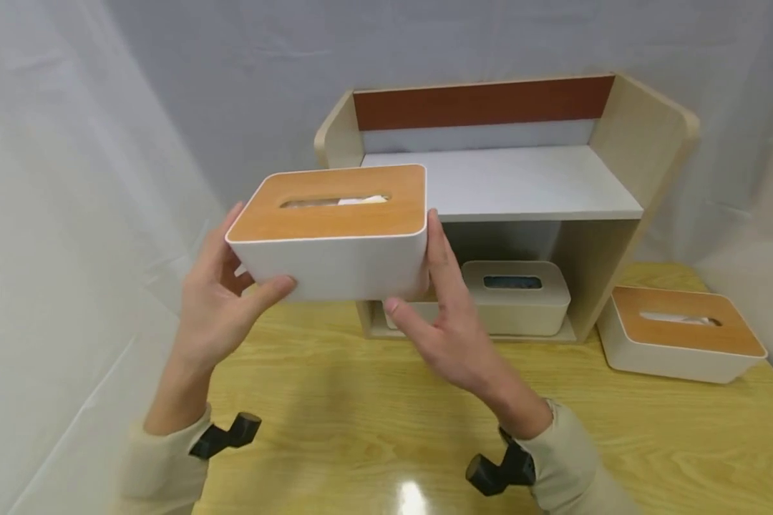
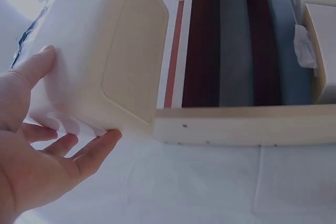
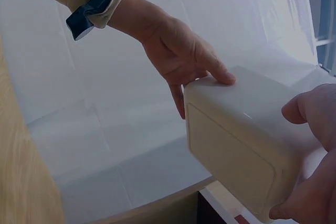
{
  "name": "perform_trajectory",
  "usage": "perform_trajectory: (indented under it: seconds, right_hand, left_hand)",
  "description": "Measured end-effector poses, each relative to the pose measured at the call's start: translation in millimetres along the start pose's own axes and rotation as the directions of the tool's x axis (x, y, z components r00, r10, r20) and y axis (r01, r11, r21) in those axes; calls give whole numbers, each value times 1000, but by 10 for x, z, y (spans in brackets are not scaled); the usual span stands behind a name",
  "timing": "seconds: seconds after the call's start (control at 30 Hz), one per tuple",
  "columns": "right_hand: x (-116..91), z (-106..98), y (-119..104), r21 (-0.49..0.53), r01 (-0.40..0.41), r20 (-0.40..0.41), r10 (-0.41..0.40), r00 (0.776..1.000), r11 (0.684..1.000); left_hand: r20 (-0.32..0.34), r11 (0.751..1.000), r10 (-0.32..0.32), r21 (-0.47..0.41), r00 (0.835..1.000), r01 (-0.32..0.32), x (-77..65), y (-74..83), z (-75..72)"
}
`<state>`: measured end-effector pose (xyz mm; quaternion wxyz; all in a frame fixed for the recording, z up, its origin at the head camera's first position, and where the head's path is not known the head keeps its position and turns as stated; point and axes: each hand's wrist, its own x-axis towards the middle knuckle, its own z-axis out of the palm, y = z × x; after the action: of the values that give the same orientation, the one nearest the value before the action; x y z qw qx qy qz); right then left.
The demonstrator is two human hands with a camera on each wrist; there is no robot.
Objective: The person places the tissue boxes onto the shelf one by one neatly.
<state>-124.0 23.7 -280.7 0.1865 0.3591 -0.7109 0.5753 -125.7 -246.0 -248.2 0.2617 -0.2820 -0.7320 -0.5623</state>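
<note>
Both hands hold a white tissue box (image 1: 335, 268) with a wood-look lid in the air, in front of the shelf's left part. A bit of tissue shows in its slot. My left hand (image 1: 215, 300) grips the left end, thumb on the front face. At the other end my right hand (image 1: 447, 322) holds it with fingers along the side and the thumb low at the front. From below, the left wrist view shows the pale underside of the tissue box (image 2: 136, 51). In the right wrist view the left hand (image 3: 181, 51) and right hand (image 3: 315, 150) hold opposite ends.
A two-level shelf (image 1: 522, 182) stands at the back of the wood-grain table (image 1: 335, 429). Its lower compartment holds a beige tissue box (image 1: 522, 315) and another box (image 1: 419, 312), partly hidden. Right of the shelf sits a wood-lidded tissue box (image 1: 676, 357). White sheeting (image 1: 58, 250) hangs around.
</note>
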Motion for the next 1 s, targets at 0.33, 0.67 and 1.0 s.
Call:
perform_trajectory:
  seconds: [0.33, 0.67, 1.0]
  right_hand:
    - [108, -327, -27, 58, -32, -59, 36, 998, 998]
    - [212, -532, 89, 37, -80, -76, 83, 994, 996]
    - [373, -577, 303, 21, -106, -50, 107, 993, 994]
  left_hand:
    - [7, 994, -45, 98, 999, 44, 301, 39, 296]
    - [50, 989, -92, 120, 994, 86, 487, -82, 438]
    - [49, 971, -59, 235, 997, 45, 665, -201, 435]
